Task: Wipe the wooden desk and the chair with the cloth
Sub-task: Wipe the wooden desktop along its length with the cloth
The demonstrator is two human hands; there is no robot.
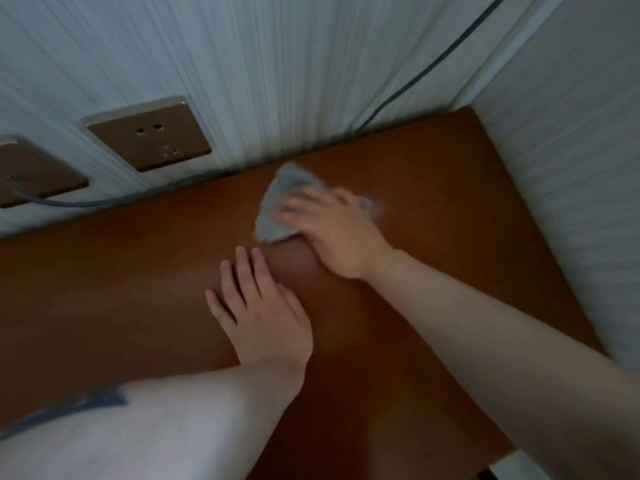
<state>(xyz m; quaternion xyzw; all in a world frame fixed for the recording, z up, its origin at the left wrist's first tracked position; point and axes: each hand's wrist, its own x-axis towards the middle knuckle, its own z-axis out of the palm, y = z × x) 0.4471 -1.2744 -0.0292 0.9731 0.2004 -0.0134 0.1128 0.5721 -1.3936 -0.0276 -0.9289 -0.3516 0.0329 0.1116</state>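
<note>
- My right hand is pressing the grey cloth onto the wooden table, near its far edge by the wall; the fingers are lying over the cloth, blurred, so I cannot tell their grip.
- My left hand is resting flat on the table nearer me, fingers straight and slightly spread.
- Two sockets are sitting on the wall; a cable is running from the left one.

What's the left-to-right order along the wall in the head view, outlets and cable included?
Outlet with a cable plugged in → empty outlet → dark cable running up the wall.
</note>
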